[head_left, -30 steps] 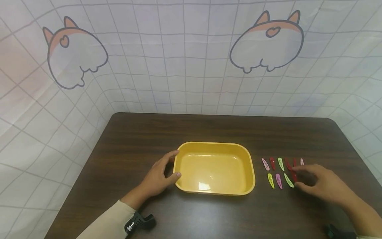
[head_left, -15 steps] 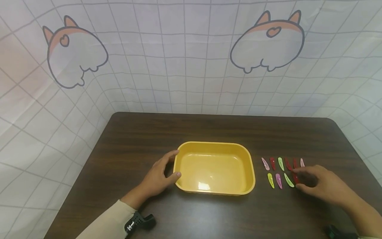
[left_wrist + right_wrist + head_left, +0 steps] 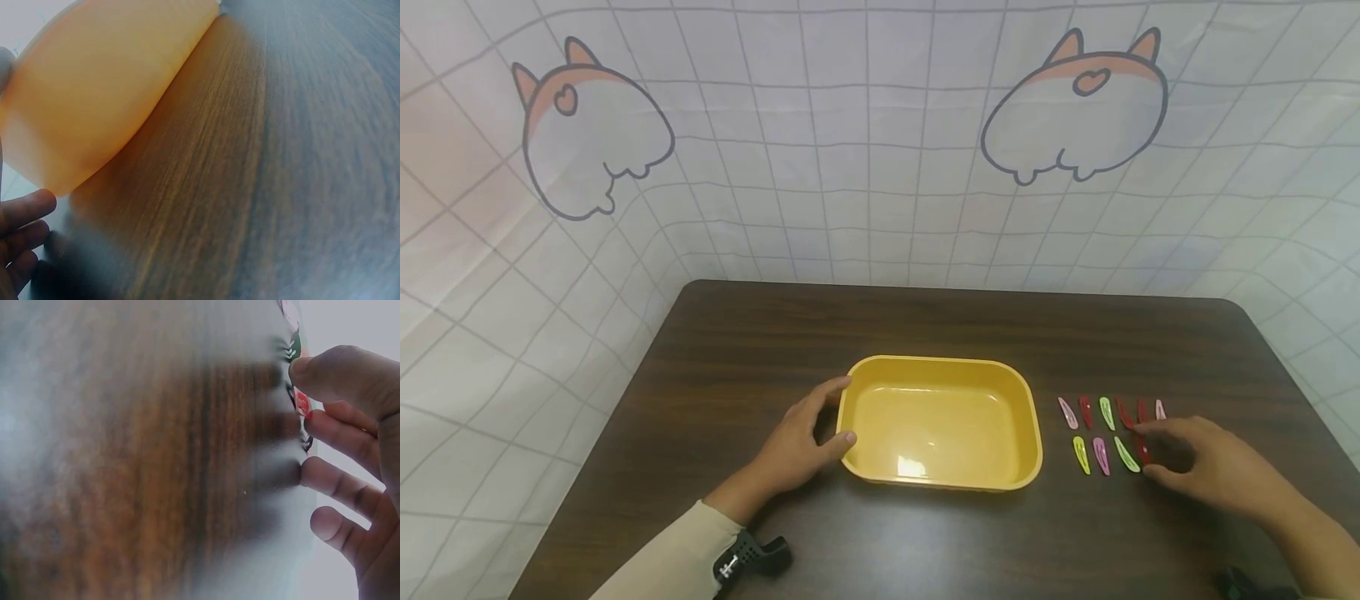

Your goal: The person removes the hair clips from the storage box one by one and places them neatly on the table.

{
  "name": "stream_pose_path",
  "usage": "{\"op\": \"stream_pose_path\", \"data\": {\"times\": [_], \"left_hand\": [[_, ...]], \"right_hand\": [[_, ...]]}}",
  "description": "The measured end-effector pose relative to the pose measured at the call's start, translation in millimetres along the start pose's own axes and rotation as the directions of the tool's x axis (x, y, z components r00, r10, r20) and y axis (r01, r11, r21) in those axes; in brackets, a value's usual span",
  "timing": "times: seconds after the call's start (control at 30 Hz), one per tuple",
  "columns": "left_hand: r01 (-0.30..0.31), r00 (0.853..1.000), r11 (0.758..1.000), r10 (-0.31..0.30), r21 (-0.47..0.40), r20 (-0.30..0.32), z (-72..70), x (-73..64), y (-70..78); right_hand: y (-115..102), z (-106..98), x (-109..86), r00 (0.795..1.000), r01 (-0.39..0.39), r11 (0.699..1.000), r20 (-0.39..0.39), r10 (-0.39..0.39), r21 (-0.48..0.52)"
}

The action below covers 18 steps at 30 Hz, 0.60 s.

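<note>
A yellow plastic tray (image 3: 936, 421) stands on the table. My left hand (image 3: 793, 442) rests at its left side, thumb tip over the rim and index fingertip at the far corner, the fingers spread. In the left wrist view the fingers (image 3: 28, 209) lie close to the tray wall (image 3: 106, 94). My right hand (image 3: 1217, 467) hovers low at the right end of two rows of snap hair clips, thumb and index finger apart. A red hair clip (image 3: 1142, 451) lies between those fingertips. In the right wrist view the right hand (image 3: 350, 437) has its fingertips down near the clips.
Beside the tray's right side lie pink (image 3: 1067, 413), red (image 3: 1086, 412), green (image 3: 1126, 455), yellow (image 3: 1081, 455) and magenta (image 3: 1101, 456) hair clips. The dark wooden table (image 3: 760, 342) ends at a white grid-patterned curtain (image 3: 850, 167) behind.
The right thumb has drawn back very slightly from the near green clip. The left hand, tray and clips keep their places.
</note>
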<state>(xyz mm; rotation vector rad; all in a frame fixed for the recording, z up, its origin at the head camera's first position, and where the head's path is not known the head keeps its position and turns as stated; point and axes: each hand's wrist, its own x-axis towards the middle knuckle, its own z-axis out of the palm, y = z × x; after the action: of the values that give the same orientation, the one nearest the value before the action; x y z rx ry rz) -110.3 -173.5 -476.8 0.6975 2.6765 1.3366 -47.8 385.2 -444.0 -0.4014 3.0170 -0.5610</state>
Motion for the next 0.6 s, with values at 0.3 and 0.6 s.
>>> {"op": "stream_pose_path", "data": {"times": [0.3, 0.6], "left_hand": [[0.016, 1.000, 1.000, -0.016, 0.014, 0.010, 0.1, 0.1, 2.8], [-0.035, 0.999, 0.999, 0.034, 0.017, 0.007, -4.8, -3.5, 3.2]], "right_hand": [[-3, -4, -4.5, 0.996, -0.002, 1.000, -0.093, 0.000, -0.021], [-17, -14, 0.9, 0.978, 0.073, 0.993, -0.189, -0.089, -0.090]]}}
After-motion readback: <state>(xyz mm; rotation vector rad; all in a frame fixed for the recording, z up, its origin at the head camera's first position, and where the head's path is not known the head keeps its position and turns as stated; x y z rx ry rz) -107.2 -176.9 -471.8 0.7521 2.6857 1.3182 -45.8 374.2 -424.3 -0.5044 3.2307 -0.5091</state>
